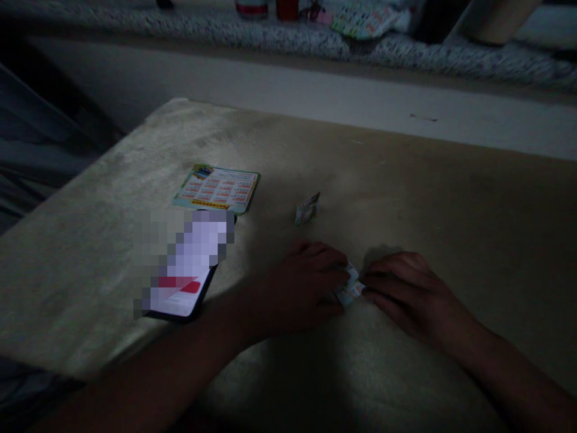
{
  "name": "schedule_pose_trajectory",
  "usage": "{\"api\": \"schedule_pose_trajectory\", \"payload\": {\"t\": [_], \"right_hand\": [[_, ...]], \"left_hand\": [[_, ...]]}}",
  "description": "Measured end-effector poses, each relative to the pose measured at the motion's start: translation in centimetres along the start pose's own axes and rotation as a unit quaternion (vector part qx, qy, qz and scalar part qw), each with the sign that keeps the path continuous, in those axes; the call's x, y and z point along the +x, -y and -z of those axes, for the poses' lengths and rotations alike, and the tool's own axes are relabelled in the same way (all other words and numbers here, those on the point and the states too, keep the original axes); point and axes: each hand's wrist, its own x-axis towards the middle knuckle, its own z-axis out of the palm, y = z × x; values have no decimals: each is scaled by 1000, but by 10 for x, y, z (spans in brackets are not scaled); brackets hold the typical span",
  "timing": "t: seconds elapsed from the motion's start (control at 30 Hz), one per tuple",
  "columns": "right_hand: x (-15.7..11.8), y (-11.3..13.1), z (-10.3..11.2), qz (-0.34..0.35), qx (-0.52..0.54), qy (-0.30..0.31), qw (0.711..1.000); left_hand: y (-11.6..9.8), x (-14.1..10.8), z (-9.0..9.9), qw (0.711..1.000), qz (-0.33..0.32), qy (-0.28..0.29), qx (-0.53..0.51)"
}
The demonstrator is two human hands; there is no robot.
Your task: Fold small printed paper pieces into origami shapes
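A small printed piece of paper (pixel 350 287) lies on the table between my two hands. My left hand (pixel 311 285) rests over its left side, fingers bent and pressing on it. At its right corner my right hand (pixel 406 291) has its fingers together, pinching or pressing the edge. Farther back stands a small folded paper piece (pixel 308 210), touched by neither hand. To the left of my left hand lies a phone (pixel 193 264) with its screen lit and partly pixelated. Behind the phone is a printed card (pixel 219 187) with rows of small text.
The pale table (pixel 433 198) reaches back to a white wall (pixel 270 90). Above runs a speckled stone ledge (pixel 202 31) holding a crumpled printed bag (pixel 369 19), a red object (pixel 287 9) and other containers. The scene is dim.
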Motion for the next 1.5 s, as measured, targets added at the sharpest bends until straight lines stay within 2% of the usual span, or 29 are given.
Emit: {"api": "schedule_pose_trajectory", "payload": {"t": [0.3,0.53,0.73,1.0,1.13,1.33,1.5], "right_hand": [[2,1,-1,9,-8,0,1000],[5,0,-1,13,-1,-4,1000],[6,-1,-1,27,-9,-4,1000],[4,-7,-1,27,-12,-4,1000],[4,-7,-3,18,-7,-7,1000],[6,-2,-8,-5,-5,-6,1000],[6,0,-10,-23,-14,-5,1000]], "left_hand": [[3,-4,-6,999,-14,-29,18],[3,-9,-1,995,0,-65,73],[2,-7,-5,990,-28,-64,122],[7,-5,-11,986,-40,-92,137],[6,-4,-15,986,-28,-100,132],[1,-1,-18,984,28,-135,112],[2,-4,-16,989,41,-122,78]]}}
